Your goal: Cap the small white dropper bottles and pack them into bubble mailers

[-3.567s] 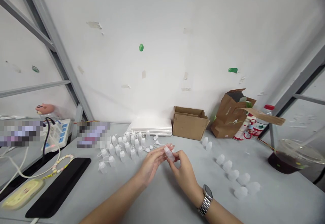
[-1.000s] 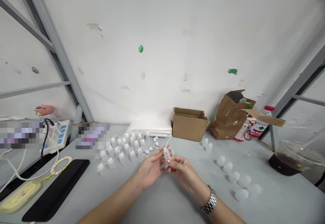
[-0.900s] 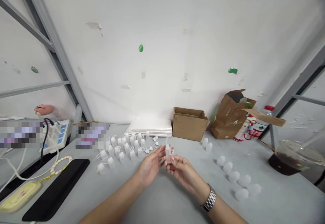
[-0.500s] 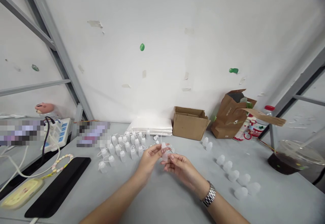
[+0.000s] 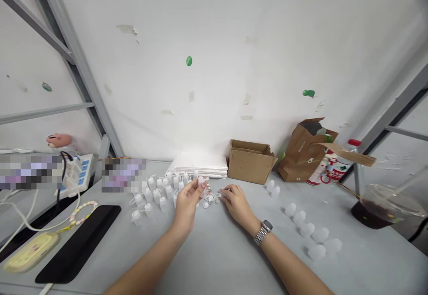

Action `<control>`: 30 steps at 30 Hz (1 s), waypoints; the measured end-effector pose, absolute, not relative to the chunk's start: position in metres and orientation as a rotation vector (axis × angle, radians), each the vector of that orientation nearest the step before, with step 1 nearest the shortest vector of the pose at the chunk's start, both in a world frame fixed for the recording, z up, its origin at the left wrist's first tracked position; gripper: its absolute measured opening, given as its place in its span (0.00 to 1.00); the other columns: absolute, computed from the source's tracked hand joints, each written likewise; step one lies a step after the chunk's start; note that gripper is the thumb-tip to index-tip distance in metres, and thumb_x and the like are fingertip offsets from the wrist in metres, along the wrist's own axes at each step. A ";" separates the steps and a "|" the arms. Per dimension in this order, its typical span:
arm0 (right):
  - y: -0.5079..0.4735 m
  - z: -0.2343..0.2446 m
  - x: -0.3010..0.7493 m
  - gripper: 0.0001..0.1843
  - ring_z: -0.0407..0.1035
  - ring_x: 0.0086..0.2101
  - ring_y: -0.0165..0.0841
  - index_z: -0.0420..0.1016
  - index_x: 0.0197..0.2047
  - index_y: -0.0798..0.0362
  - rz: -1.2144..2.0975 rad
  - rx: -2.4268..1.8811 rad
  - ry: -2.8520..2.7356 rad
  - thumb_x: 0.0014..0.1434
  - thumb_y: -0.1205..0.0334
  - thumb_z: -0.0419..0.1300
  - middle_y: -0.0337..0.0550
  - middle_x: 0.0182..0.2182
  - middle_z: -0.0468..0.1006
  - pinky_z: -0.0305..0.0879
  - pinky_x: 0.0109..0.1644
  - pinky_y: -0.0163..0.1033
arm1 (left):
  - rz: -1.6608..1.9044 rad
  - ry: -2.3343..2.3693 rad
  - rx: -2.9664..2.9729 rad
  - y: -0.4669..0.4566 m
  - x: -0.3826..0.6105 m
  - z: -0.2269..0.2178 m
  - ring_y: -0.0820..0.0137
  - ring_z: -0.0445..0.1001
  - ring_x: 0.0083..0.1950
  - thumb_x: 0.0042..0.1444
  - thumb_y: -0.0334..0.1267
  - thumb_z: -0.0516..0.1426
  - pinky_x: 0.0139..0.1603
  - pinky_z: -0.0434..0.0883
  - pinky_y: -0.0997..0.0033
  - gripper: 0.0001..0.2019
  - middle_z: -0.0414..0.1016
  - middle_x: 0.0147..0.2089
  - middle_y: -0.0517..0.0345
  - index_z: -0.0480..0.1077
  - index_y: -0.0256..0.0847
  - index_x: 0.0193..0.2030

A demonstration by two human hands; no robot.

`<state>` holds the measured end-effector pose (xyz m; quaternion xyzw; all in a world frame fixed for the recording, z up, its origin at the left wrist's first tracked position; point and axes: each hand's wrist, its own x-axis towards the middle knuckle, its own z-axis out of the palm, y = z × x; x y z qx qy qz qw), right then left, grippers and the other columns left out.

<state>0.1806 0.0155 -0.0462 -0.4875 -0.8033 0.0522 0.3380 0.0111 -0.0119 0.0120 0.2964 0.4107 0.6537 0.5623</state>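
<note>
White plastic bottle (image 5: 202,182) in left hand (image 5: 186,202)

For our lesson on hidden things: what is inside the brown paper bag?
The brown paper bag shows a dark item and a pale item at its open top; whatever lies lower is covered.

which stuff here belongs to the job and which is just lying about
Apparently the job's:
bottle in the left hand
small white parts by the right hand
white bottles at left
translucent bottles at right

Just lying about:
paper bag
drink cup
black pad
power strip
</note>
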 end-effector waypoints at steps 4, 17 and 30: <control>0.019 -0.046 0.175 0.07 0.64 0.38 0.41 0.76 0.36 0.52 0.161 -1.247 -2.065 0.58 0.67 0.56 0.49 0.35 0.73 0.62 0.41 0.47 | 1.525 0.946 0.747 -0.009 0.012 0.007 0.61 0.75 0.45 0.40 0.43 0.66 0.42 0.72 0.65 0.19 0.77 0.40 0.51 0.72 0.36 0.39; 0.004 -0.017 0.192 0.14 0.70 0.31 0.33 0.71 0.36 0.54 0.919 -1.094 -1.518 0.55 0.51 0.59 0.42 0.29 0.76 0.65 0.37 0.38 | 1.341 1.050 1.157 -0.015 0.025 -0.005 0.63 0.73 0.39 0.38 0.37 0.66 0.41 0.70 0.66 0.12 0.77 0.34 0.56 0.77 0.40 0.33; -0.014 0.003 0.205 0.06 0.67 0.33 0.34 0.73 0.35 0.50 0.642 -0.956 -1.983 0.58 0.58 0.57 0.42 0.29 0.72 0.63 0.38 0.40 | 1.170 0.990 1.466 -0.022 0.021 -0.008 0.57 0.63 0.56 0.44 0.33 0.62 0.61 0.53 0.60 0.14 0.73 0.52 0.58 0.77 0.52 0.40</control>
